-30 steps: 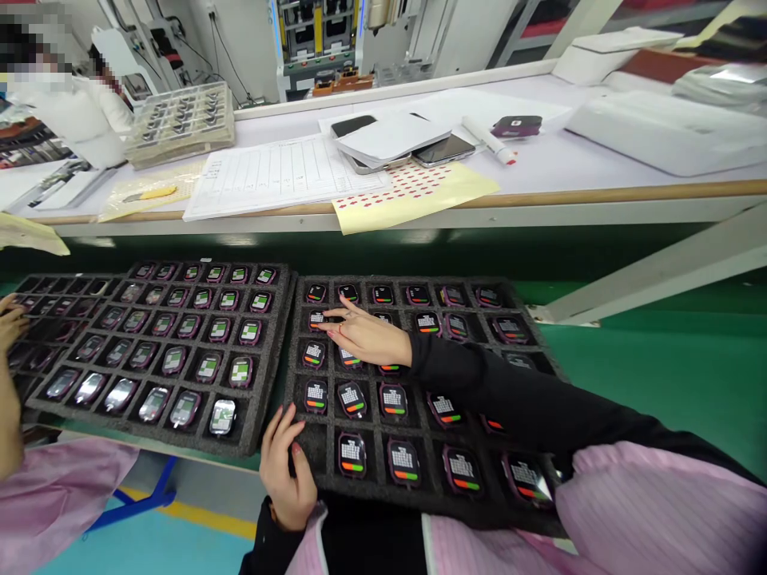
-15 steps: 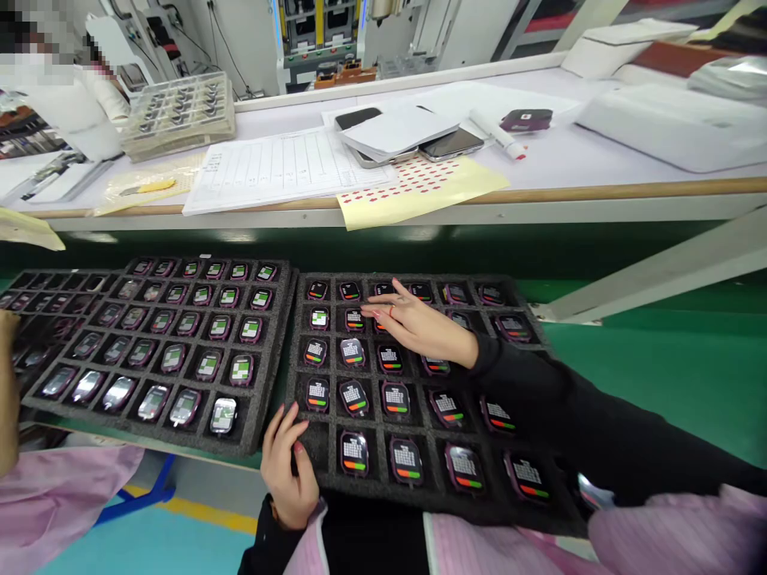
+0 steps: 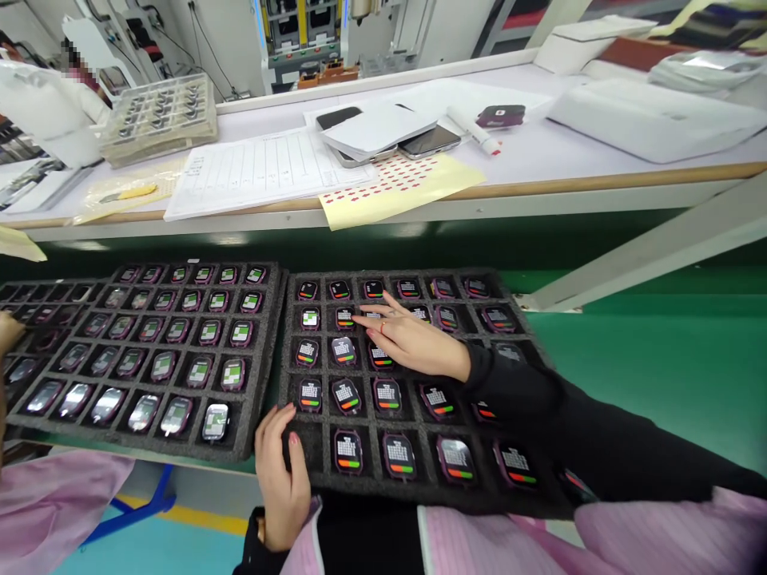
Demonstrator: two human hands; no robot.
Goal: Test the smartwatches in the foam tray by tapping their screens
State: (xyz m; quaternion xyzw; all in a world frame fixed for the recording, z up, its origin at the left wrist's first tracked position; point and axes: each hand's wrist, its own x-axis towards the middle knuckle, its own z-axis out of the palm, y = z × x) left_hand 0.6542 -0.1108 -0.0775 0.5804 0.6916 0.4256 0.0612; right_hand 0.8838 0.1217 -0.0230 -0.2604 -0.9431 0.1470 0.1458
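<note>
The left hand (image 3: pixel 281 479) rests on the near edge of a black foam tray (image 3: pixel 288 351), fingers lightly bent, neither clenched nor holding anything visible. Ahead of it, the right hand (image 3: pixel 413 339) lies open and palm down, fingers spread above the rows of smartwatches (image 3: pixel 346 395). It shows no grip, though it hides the watches beneath it, so any light touch cannot be told.

Each watch sits screen up in its own cut cell, probably so that none rub together and all the displays can be read at a glance. Left of the left hand, a second foam tray (image 3: pixel 240 447) lies against the first, holding more watches in the same kind of grid. At its far edge is a co-worker's hand (image 3: pixel 9 327).

Beyond the right hand, past a green mat (image 3: pixel 659 359), the table (image 3: pixel 527 136) carries a sheet of red stickers (image 3: pixel 395 188), a ruled form (image 3: pixel 257 176) and phones (image 3: pixel 428 142) under white papers, all kept out of the trays' way.
</note>
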